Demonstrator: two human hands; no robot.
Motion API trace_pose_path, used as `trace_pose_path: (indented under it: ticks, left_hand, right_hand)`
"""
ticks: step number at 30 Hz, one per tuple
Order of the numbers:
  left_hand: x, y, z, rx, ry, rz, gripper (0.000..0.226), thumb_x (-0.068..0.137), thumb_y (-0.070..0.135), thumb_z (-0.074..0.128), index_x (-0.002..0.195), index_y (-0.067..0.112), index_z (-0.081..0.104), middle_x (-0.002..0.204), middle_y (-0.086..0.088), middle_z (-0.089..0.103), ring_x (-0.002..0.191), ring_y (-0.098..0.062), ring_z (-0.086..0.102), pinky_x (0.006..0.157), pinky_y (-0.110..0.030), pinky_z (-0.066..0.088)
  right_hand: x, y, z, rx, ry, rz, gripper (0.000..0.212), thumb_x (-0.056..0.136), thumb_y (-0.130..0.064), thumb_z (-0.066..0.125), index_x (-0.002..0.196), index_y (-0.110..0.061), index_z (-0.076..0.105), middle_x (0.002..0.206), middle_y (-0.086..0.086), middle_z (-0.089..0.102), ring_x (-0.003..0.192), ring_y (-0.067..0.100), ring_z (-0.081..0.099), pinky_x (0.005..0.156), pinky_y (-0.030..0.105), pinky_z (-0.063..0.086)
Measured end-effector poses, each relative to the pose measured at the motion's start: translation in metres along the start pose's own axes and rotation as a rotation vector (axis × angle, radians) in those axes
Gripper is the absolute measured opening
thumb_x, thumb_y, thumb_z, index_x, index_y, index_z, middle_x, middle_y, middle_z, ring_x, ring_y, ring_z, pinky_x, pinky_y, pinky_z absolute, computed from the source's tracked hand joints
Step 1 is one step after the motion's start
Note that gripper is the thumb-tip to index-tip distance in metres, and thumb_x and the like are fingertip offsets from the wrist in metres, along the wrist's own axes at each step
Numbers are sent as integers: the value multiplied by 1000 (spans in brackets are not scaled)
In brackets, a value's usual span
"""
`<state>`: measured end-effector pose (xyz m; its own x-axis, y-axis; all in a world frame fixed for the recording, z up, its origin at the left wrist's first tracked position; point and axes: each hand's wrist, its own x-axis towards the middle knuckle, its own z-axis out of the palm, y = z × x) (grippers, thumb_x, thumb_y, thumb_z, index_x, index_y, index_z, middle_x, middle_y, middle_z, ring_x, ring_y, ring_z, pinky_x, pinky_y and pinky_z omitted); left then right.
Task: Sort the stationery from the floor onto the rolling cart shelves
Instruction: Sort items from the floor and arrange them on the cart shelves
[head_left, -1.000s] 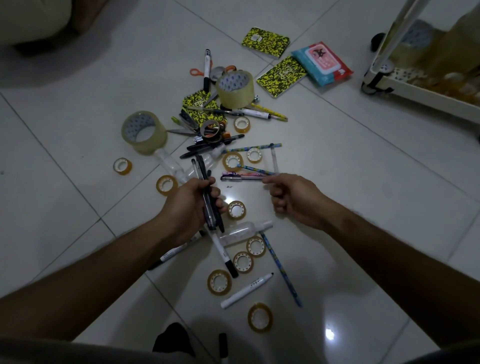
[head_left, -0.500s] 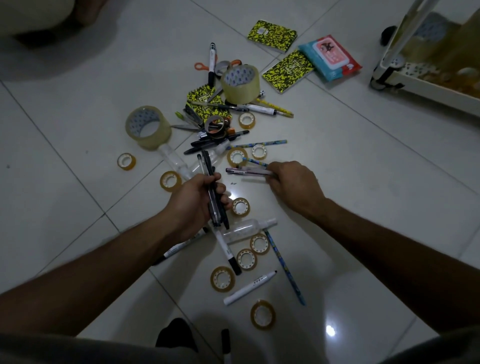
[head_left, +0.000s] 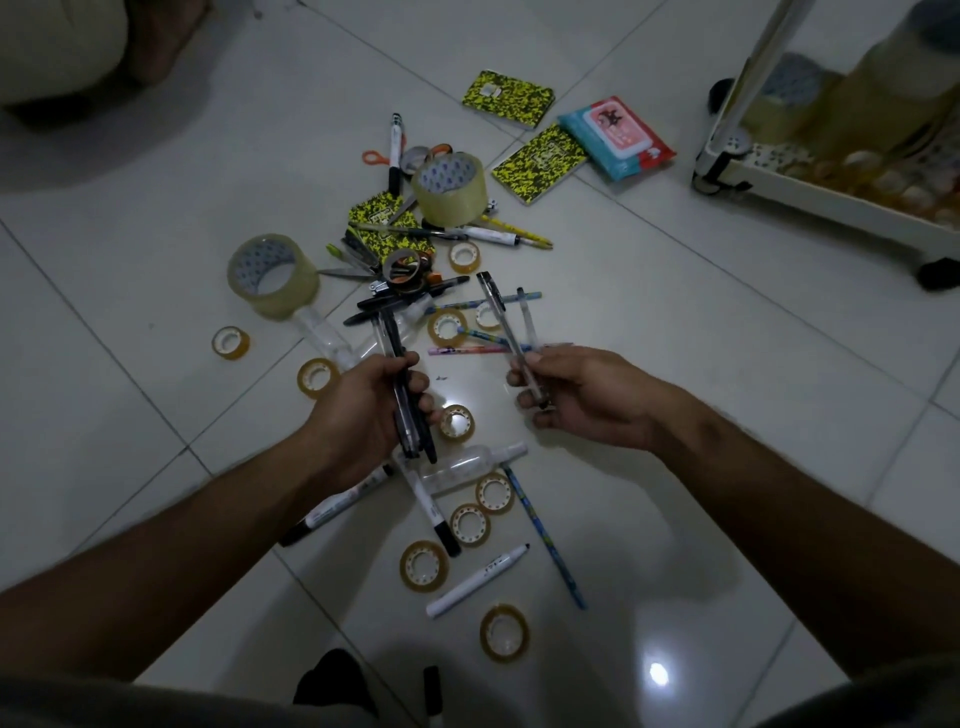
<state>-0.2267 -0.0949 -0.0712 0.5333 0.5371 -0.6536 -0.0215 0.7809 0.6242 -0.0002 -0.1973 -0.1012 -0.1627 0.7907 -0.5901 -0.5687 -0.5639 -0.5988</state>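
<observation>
My left hand (head_left: 363, 415) grips a bundle of black pens (head_left: 402, 395) upright above the floor. My right hand (head_left: 582, 397) pinches one clear pen with a black cap (head_left: 504, 322), lifted off the tiles and pointing away from me. Between and beyond the hands lies a heap of stationery: patterned pencils (head_left: 483, 304), small tape rolls (head_left: 447, 327), two big tape rolls (head_left: 451, 188), scissors (head_left: 374, 156), yellow-black notebooks (head_left: 540, 163). White markers (head_left: 478, 579) and more small tape rolls (head_left: 504, 631) lie nearer me. The rolling cart (head_left: 831, 202) stands at the upper right.
A blue wet-wipes pack (head_left: 615, 137) lies by the notebooks near the cart's wheel (head_left: 937, 273). A clear bottle (head_left: 462, 470) lies under my left wrist. Another person's foot (head_left: 166, 41) shows at the top left. Bare tiles stretch on the right.
My right hand reached to the pens on the floor, picked up the clear black-capped pen and lifted it. The left hand kept hold of its pen bundle.
</observation>
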Motion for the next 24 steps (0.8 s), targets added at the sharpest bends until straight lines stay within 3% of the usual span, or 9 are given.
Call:
trace_pose_path:
  ticks: [4,8,14,16,18,20,22,24]
  left_hand:
    - [-2,-2,3,19,3,6,15,103,18,35,101,14,49,72,-2,49,63,-18,53,65,-34,52]
    - [-6,1,0,29,9,13,17,102,18,35,99,15,51,73,-2,48,63,-18,53,65,-33,54]
    - [-15,14,-24,-1,79,44,16,101,18,35,100,14,51,73,-3,48,64,-19,52,68,-34,53]
    - [-18,16,-35,-14,101,49,16,101,18,35,100,14,51,73,-2,48,64,-19,52,67,-34,53]
    - [-22,17,-45,-28,121,55,17,101,18,35,99,14,52,73,-3,47,64,-19,51,69,-36,50]
    - [-25,17,-53,-33,131,61,18,102,18,35,98,14,53,73,-2,47,64,-19,51,72,-36,49]
    - [-28,18,-59,-43,149,62,19,101,18,35,96,15,53,72,-2,46,63,-18,51,73,-36,48]
    - [-29,18,-63,-54,161,61,19,100,18,35,94,16,52,70,-2,45,61,-18,50,72,-35,47]
  right_hand:
    - [-13,6,-4,101,-158,32,18,101,-16,43,107,-10,59,116,16,69,91,28,67,81,36,51]
    - [-14,14,-2,117,-113,-14,21,103,-8,45,118,-2,58,101,14,68,86,26,68,80,33,58]
    - [7,7,15,-31,-28,13,18,103,-7,35,100,-12,52,74,3,43,62,15,33,62,30,35]
    - [18,7,23,-101,32,15,19,106,-16,37,106,-9,55,69,0,39,59,13,29,60,30,31]
    - [28,7,31,-329,108,-30,28,105,-32,47,109,-8,62,66,-4,42,56,10,35,58,29,34]
    - [36,7,37,-753,173,-172,26,98,-40,60,98,-15,67,62,-11,51,55,5,46,57,23,39]
    - [47,6,44,-1058,164,-339,21,92,-34,70,89,-13,68,56,-14,52,50,-1,45,52,15,35]
    - [57,4,51,-1210,119,-420,15,90,-29,72,88,-15,68,53,-12,47,47,-1,46,47,12,32]
